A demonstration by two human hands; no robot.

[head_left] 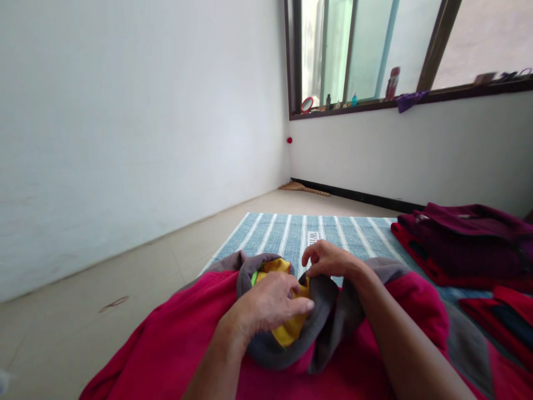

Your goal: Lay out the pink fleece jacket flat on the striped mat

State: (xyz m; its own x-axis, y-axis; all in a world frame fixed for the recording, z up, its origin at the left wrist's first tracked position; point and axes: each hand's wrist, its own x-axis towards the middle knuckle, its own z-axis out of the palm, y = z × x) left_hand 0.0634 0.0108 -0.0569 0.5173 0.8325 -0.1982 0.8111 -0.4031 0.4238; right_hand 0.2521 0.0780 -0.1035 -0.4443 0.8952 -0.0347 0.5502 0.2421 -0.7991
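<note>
A pink-red jacket [179,328] with a grey collar [275,353] lies spread out in front of me. Yellow cloth [287,333] shows inside the collar opening. My left hand [270,300] rests over that yellow cloth, thumb stretched out and apart from the loosely bent fingers. On the far right side of the collar, my right hand [331,260] pinches the edge between thumb and forefinger; its other fingers are curled. Part of the collar is hidden behind both hands.
Under the jacket is a blue mat with white stripes [266,230]. Folded maroon clothes [466,239] are stacked at the right, with a folded red garment [499,316] nearer. A hand broom [303,188] lies in the corner. Bottles and a small mirror [307,105] line the windowsill.
</note>
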